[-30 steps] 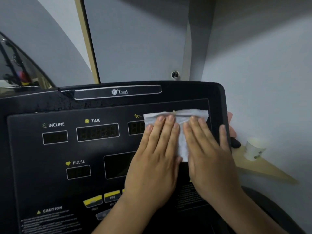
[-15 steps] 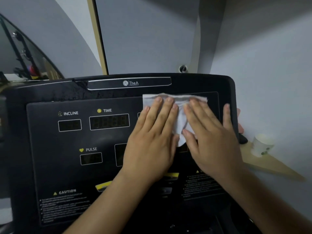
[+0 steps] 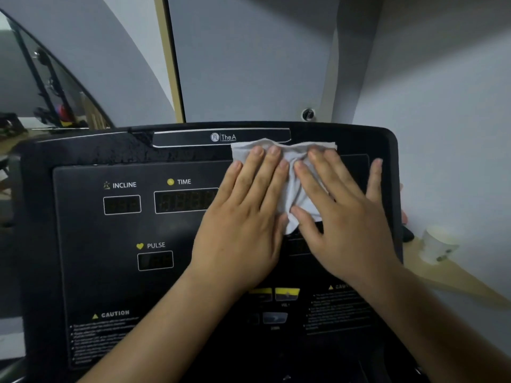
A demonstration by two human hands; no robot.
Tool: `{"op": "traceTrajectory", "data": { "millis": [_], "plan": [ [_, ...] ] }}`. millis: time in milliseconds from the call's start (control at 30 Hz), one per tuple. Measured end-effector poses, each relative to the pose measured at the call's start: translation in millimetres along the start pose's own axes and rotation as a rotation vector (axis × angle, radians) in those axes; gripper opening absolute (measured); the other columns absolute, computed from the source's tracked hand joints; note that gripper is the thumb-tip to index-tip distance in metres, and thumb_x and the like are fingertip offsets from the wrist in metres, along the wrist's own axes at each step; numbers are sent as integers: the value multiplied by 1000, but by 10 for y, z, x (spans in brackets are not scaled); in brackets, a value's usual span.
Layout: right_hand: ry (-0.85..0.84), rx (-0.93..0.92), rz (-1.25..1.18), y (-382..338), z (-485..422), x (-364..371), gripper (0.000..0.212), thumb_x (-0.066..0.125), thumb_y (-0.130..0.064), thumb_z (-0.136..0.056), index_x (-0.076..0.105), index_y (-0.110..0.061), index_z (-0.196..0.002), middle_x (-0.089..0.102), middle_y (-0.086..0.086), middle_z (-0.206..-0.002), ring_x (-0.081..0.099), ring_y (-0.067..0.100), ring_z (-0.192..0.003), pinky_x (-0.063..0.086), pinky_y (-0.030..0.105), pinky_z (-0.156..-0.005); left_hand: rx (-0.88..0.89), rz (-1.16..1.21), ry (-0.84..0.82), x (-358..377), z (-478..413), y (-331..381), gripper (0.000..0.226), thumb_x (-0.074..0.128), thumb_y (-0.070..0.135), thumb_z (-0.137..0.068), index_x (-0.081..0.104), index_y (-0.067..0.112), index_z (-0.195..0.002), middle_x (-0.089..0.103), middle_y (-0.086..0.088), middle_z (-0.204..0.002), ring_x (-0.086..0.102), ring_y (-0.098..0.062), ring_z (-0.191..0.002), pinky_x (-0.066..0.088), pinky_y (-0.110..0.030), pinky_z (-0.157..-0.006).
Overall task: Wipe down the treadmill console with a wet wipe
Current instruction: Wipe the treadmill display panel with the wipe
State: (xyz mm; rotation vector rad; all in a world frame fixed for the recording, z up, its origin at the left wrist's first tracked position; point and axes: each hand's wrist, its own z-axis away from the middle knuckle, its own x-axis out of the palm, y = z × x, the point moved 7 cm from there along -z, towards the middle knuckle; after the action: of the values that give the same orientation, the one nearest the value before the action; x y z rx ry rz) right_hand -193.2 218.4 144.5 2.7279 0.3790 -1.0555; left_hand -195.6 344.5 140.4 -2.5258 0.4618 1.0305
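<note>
The black treadmill console carries a crumpled white wet wipe near its top edge, right of centre, just below the logo strip. The left hand and right hand lie flat on the wipe, fingers spread, side by side.

Stood on a wooden shelf: a white paper cup, near its left end. Above the shelf, grey wall.
</note>
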Motion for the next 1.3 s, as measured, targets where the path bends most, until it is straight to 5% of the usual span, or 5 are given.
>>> {"op": "traceTrajectory", "data": {
  "millis": [167, 400, 567, 767, 1300],
  "plan": [
    [-10, -17, 22, -173, 318, 105, 54, 36, -41, -99, 40, -15, -146, 41, 6, -151, 33, 23, -142, 13, 69, -110, -19, 36, 7, 82, 353, 33, 61, 30, 33, -101, 22, 2, -152, 16, -15, -161, 8, -28, -150, 15, -48, -120],
    [-87, 15, 93, -306, 6, 88, 55, 24, -33, -100, 25, -10, -150, 25, 8, -157, 16, 22, -148, 9, 67, -113, -14, -32, 12, 14, 122, -21, 62, 28, 29, -100, 17, -1, -152, 10, -19, -161, 5, -30, -150, 13, -47, -121],
    [-109, -33, 55, -457, 294, 186, 56, 31, -37, -99, 32, -10, -148, 36, 7, -154, 28, 24, -144, 12, 68, -112, -26, -14, -12, 51, 550, -135, 63, 31, 34, -100, 20, -1, -152, 15, -18, -161, 8, -29, -150, 12, -46, -121],
    [-120, -60, 70, -547, -109, 105, 56, 25, -35, -100, 26, -11, -150, 27, 7, -157, 17, 21, -148, 8, 67, -113, -47, -44, 0, -73, 261, -335, 64, 27, 34, -101, 15, -1, -153, 10, -18, -161, 4, -29, -151, 11, -46, -122],
    [-104, -116, 35, -881, 78, 217, 57, 33, -36, -98, 33, -10, -148, 37, 6, -153, 28, 22, -144, 13, 68, -112, -110, -32, -10, -54, 745, -534, 66, 32, 36, -100, 17, 0, -152, 11, -17, -162, 6, -29, -150, 13, -47, -121]
  ]
}}
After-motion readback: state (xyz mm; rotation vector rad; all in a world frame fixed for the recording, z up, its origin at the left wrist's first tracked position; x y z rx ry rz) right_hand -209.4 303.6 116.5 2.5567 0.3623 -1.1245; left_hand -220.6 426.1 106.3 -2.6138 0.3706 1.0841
